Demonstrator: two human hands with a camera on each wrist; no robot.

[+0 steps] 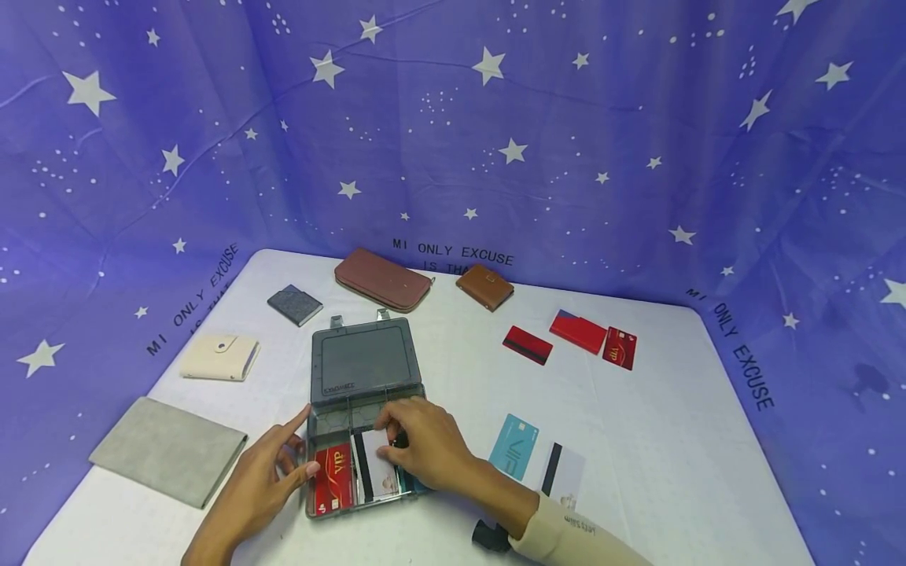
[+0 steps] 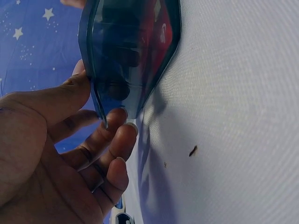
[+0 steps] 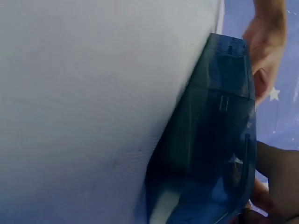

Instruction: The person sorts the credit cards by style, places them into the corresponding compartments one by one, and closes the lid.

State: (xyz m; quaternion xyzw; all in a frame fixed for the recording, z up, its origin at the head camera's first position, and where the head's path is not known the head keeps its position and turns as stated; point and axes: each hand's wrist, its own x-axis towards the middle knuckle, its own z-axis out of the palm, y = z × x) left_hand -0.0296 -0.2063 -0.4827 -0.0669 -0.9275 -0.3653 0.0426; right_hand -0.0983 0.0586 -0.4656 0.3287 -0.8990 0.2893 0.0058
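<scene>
A clear grey plastic divided box [image 1: 366, 358] lies with its lid folded back. Its left compartment holds a red VIP card [image 1: 333, 481]. A white card with a black stripe [image 1: 381, 475] is in the compartment beside it. My left hand [image 1: 256, 481] holds the box's left wall, thumb over the rim by the red card; the left wrist view shows fingers around the box wall [image 2: 119, 56]. My right hand [image 1: 430, 444] pinches the white card at its right edge. In the right wrist view the box's side [image 3: 205, 135] hides most of that hand.
Right of the box lie a teal VIP card [image 1: 515, 446], another white striped card [image 1: 564, 472] and several red cards [image 1: 528, 346]. Wallets stand around: a grey one [image 1: 166, 450], a cream one [image 1: 221, 358], a dark holder [image 1: 294, 305], a mauve one [image 1: 382, 279] and a brown one [image 1: 484, 287].
</scene>
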